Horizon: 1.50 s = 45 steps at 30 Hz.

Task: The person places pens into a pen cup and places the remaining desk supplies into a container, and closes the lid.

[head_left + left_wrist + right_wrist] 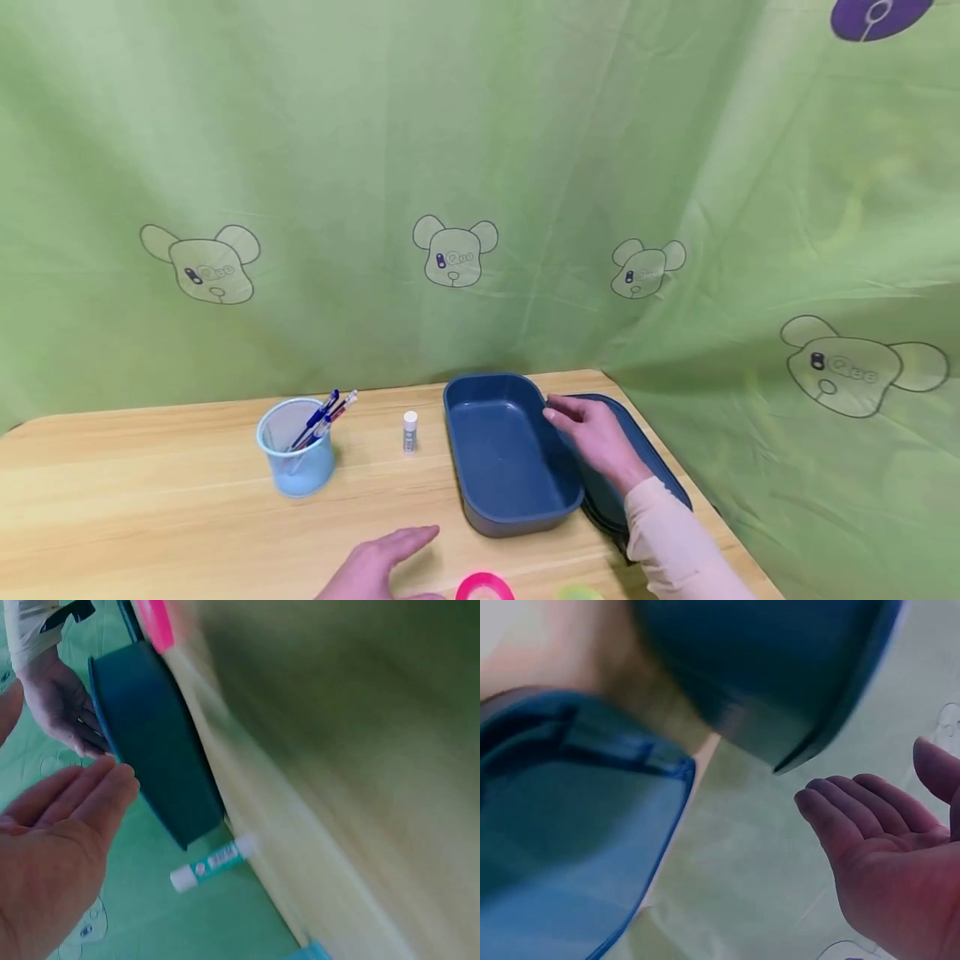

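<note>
An open dark blue rectangular box (510,458) stands on the table with nothing visible inside it. Over its right rim is my right hand (596,433). In the right wrist view the fingers (862,810) are extended and appear just apart from the box wall (757,675). Partly beneath the right forearm lies the box's dark blue lid (645,450), beside the box. My left hand (378,567) hovers near the front, left of a pink tape roll (460,587). The left wrist view shows its fingers (105,795) outstretched, holding nothing.
A white-capped glue stick (409,433) stands left of the box. Farther left is a light blue mesh cup (303,475) with several pens (318,421). A yellow-green round thing (579,592) is cut off at the bottom edge. A green curtain (337,167) hangs behind the table.
</note>
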Available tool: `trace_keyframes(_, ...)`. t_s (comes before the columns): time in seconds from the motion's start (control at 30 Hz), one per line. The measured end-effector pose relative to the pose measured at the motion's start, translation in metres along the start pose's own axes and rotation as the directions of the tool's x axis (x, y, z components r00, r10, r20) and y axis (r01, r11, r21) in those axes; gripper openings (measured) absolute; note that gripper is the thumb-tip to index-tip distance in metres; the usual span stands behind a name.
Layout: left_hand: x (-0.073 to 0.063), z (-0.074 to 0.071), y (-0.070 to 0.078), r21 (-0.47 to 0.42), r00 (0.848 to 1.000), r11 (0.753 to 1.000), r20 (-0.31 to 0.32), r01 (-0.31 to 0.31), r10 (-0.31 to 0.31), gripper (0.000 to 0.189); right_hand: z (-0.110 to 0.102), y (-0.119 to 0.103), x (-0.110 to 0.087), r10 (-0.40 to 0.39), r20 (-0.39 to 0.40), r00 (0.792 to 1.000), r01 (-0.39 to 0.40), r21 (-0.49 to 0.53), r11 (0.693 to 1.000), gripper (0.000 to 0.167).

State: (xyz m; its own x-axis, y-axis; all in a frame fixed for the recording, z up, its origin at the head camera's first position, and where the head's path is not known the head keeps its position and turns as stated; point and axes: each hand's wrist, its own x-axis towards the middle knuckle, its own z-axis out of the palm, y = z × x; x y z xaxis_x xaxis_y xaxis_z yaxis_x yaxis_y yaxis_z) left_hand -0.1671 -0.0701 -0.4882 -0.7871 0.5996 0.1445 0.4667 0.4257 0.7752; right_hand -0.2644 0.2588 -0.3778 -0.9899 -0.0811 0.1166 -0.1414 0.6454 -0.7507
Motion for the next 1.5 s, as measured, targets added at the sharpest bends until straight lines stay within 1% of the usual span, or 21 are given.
trace_keyframes(0.07, 0.006, 0.017, -0.021, -0.009, 1.000, 1.000, 0.026, 0.018, -0.018, 0.072, 0.000, 0.006, -0.001, 0.025, 0.016, 1.000, -0.025, 0.006, 1.000, 0.051)
trace_keyframes(0.1, 0.009, 0.025, -0.030, 0.008, 0.999, 1.000, 0.035, 0.011, -0.011, 0.073, 0.000, 0.009, -0.001, 0.034, 0.025, 0.999, -0.034, 0.002, 0.999, 0.052)
trace_keyframes(0.2, 0.017, 0.041, -0.039, 0.034, 0.996, 0.999, 0.091, 0.017, -0.020, 0.072, 0.001, 0.017, -0.003, 0.055, 0.037, 0.998, -0.054, -0.018, 0.998, 0.050)
trace_keyframes(0.27, 0.021, 0.047, -0.035, 0.046, 0.992, 0.998, 0.124, 0.031, -0.036, 0.072, 0.003, 0.022, -0.003, 0.061, 0.046, 0.997, -0.060, -0.028, 0.998, 0.050)
trace_keyframes(0.33, 0.024, 0.050, -0.029, 0.058, 0.990, 0.998, 0.140, 0.012, -0.020, 0.071, 0.005, 0.026, -0.004, 0.063, 0.054, 0.997, -0.062, -0.033, 0.998, 0.049)
trace_keyframes(0.4, 0.025, 0.047, -0.014, 0.056, 0.989, 0.998, 0.146, 0.006, -0.014, 0.070, 0.008, 0.028, -0.004, 0.063, 0.061, 0.996, -0.061, -0.032, 0.998, 0.047)
trace_keyframes(0.43, 0.025, 0.044, -0.004, 0.068, 0.989, 0.998, 0.147, 0.001, -0.011, 0.068, 0.009, 0.029, -0.004, 0.060, 0.064, 0.996, -0.058, -0.027, 0.998, 0.046)
trace_keyframes(0.57, 0.022, 0.029, 0.038, 0.147, 0.992, 0.989, 0.127, -0.017, -0.002, 0.060, 0.012, 0.029, -0.006, 0.053, 0.061, 0.997, -0.053, -0.013, 0.999, 0.041)
trace_keyframes(0.6, 0.023, 0.028, 0.041, 0.175, 0.993, 0.984, 0.117, -0.037, 0.017, 0.058, 0.012, 0.030, -0.006, 0.056, 0.058, 0.997, -0.055, -0.007, 0.998, 0.040)
trace_keyframes(0.63, 0.024, 0.028, 0.043, 0.199, 0.994, 0.979, 0.105, -0.054, 0.033, 0.058, 0.013, 0.030, -0.007, 0.058, 0.055, 0.997, -0.058, -0.001, 0.998, 0.040)
trace_keyframes(0.7, 0.026, 0.030, 0.039, 0.230, 0.994, 0.969, 0.082, -0.088, 0.071, 0.058, 0.013, 0.031, -0.008, 0.061, 0.050, 0.997, -0.062, 0.015, 0.998, 0.040)
trace_keyframes(0.73, 0.027, 0.032, 0.033, 0.239, 0.993, 0.965, 0.072, -0.107, 0.093, 0.059, 0.014, 0.032, -0.008, 0.061, 0.049, 0.997, -0.062, 0.023, 0.998, 0.040)
trace_keyframes(0.8, 0.031, 0.038, 0.018, 0.247, 0.992, 0.961, 0.065, -0.123, 0.110, 0.062, 0.014, 0.033, -0.008, 0.061, 0.051, 0.997, -0.063, 0.034, 0.997, 0.041)
trace_keyframes(0.87, 0.033, 0.042, 0.009, 0.236, 0.992, 0.965, 0.082, -0.112, 0.096, 0.066, 0.014, 0.032, -0.008, 0.056, 0.060, 0.997, -0.058, 0.041, 0.997, 0.041)
trace_keyframes(0.93, 0.035, 0.044, 0.005, 0.238, 0.991, 0.966, 0.111, -0.100, 0.075, 0.067, 0.014, 0.032, -0.007, 0.053, 0.066, 0.996, -0.056, 0.045, 0.997, 0.041)
trace_keyframes(0.97, 0.035, 0.044, 0.008, 0.242, 0.989, 0.965, 0.129, -0.096, 0.066, 0.066, 0.013, 0.032, -0.008, 0.055, 0.065, 0.996, -0.058, 0.045, 0.997, 0.041)
trace_keyframes(1.07, 0.034, 0.040, 0.023, 0.273, 0.987, 0.957, 0.151, -0.098, 0.058, 0.062, 0.012, 0.031, -0.007, 0.052, 0.065, 0.997, -0.055, 0.038, 0.998, 0.040)
trace_keyframes(1.13, 0.033, 0.038, 0.033, 0.300, 0.987, 0.947, 0.142, -0.117, 0.077, 0.057, 0.013, 0.030, -0.007, 0.047, 0.064, 0.997, -0.049, 0.028, 0.998, 0.040)
trace_keyframes(1.23, 0.031, 0.037, 0.043, 0.318, 0.990, 0.942, 0.117, -0.107, 0.073, 0.051, 0.013, 0.031, -0.006, 0.037, 0.070, 0.997, -0.038, 0.019, 0.999, 0.041)
trace_keyframes(1.43, 0.030, 0.041, 0.047, 0.301, 0.997, 0.953, 0.073, -0.028, 0.007, 0.051, 0.014, 0.032, -0.007, 0.040, 0.061, 0.997, -0.041, 0.016, 0.999, 0.040)
trace_keyframes(1.5, 0.030, 0.042, 0.046, 0.306, 0.998, 0.952, 0.062, -0.026, 0.007, 0.051, 0.014, 0.032, -0.007, 0.040, 0.062, 0.997, -0.041, 0.021, 0.999, 0.040)
